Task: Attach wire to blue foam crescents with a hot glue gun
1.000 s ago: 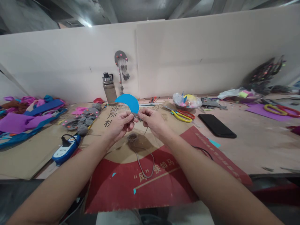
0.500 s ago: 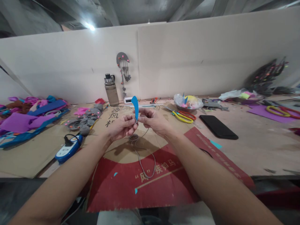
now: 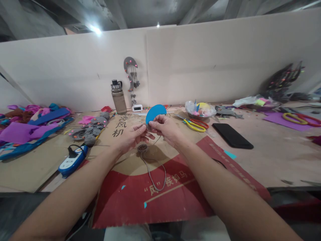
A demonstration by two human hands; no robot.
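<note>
A flat, rounded blue felt piece (image 3: 154, 112) is held up above the cardboard with its broad face towards me. My right hand (image 3: 164, 129) pinches its lower edge between thumb and fingers. At the lower left corner of the felt, my left hand (image 3: 136, 135) has thumb and forefinger together, with its other fingers loosely curled. Below the hands lies a small coil of grey cord (image 3: 142, 147), from which a loop runs forward over the red print. One strand rises towards my right hand; its upper end is hidden.
Under my hands lies a printed cardboard sheet (image 3: 120, 207). A power strip (image 3: 72, 161), grey felt pieces (image 3: 92, 129) and purple cloth (image 3: 17, 131) are on the left. A bottle (image 3: 118, 98) stands behind. Yellow-handled scissors (image 3: 194, 126), a bowl (image 3: 200, 113) and a phone (image 3: 232, 135) are on the right.
The blue felt piece has turned from nearly edge-on to broad face towards me. My right hand has shifted slightly over its lower edge, and the left fingers have loosened a little.
</note>
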